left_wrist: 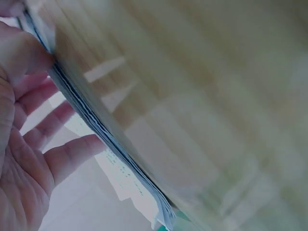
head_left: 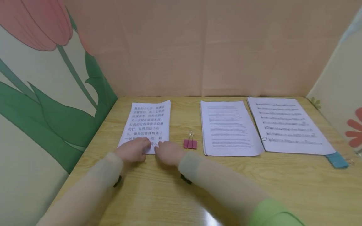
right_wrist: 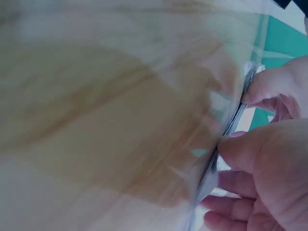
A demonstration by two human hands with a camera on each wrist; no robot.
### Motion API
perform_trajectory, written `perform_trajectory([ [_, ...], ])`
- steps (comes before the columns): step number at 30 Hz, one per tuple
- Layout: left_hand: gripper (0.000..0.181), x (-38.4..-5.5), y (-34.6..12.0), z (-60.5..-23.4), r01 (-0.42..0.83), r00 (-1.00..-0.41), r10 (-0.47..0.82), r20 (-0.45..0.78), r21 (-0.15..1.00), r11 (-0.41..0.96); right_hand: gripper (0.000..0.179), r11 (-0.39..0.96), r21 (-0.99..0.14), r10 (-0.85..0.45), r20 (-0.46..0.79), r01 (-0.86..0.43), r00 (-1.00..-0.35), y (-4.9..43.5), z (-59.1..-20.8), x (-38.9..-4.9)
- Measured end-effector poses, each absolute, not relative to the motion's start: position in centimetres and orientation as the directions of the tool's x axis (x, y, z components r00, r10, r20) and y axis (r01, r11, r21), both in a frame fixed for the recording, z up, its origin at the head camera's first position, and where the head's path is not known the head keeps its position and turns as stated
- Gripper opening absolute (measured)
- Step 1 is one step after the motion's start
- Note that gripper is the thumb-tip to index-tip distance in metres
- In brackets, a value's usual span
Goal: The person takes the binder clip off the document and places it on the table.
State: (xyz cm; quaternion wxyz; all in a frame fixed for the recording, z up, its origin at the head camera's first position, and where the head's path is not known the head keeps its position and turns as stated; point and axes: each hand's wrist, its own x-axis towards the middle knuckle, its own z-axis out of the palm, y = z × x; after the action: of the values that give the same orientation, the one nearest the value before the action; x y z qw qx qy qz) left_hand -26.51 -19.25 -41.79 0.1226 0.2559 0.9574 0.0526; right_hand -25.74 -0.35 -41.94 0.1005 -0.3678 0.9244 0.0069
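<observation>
A stack of sheets with large printed characters [head_left: 147, 119] lies at the left of the table. Over its near edge are my left hand [head_left: 134, 150] and, close beside it, my right hand [head_left: 169, 153]. In the left wrist view, the left fingers [left_wrist: 72, 156] spread over the stack's layered edge [left_wrist: 101, 130], with the thumb against it. The right thumb [right_wrist: 240, 149] presses the paper edge [right_wrist: 231, 125] in the right wrist view, its other fingers resting over the sheets. A pink binder clip [head_left: 190, 143] sits just right of my right hand.
A stack of text pages [head_left: 229, 128] lies right of the binder clip. Beside it are sheets of printed music [head_left: 288, 125], with a blue binder clip [head_left: 337, 160] at their near right corner. A pinkish wall covering [head_left: 198, 50] rises behind the wooden table [head_left: 158, 194].
</observation>
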Motion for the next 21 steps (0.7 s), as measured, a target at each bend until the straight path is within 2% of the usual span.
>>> perform_trajectory([
  [5, 0.035, -27.8, -19.6, -41.8, 0.442, -0.843, 0.476, -0.253, 0.179, 0.879, 0.042, 0.608, 0.05, -0.778, -0.161, -0.793, -0.607, 2.0, -42.2, -25.1],
  [15, 0.037, -28.3, -19.6, -41.5, 0.417, -0.846, 0.457, -0.275, 0.193, 0.888, 0.042, 0.402, 0.033, -0.912, -0.071, -0.915, -0.403, 11.7, -41.4, -19.9],
  [19, 0.034, -28.2, -19.6, -41.5, 0.413, -0.848, 0.457, -0.268, 0.206, 0.887, 0.043, 0.379, 0.003, -0.925, -0.01, -0.925, -0.379, 15.2, -41.7, -19.1],
  [21, 0.033, -28.3, -19.6, -41.6, 0.409, -0.849, 0.454, -0.269, 0.207, 0.889, 0.043, 0.398, 0.001, -0.917, 0.023, -0.917, -0.398, 16.5, -41.8, -19.0],
])
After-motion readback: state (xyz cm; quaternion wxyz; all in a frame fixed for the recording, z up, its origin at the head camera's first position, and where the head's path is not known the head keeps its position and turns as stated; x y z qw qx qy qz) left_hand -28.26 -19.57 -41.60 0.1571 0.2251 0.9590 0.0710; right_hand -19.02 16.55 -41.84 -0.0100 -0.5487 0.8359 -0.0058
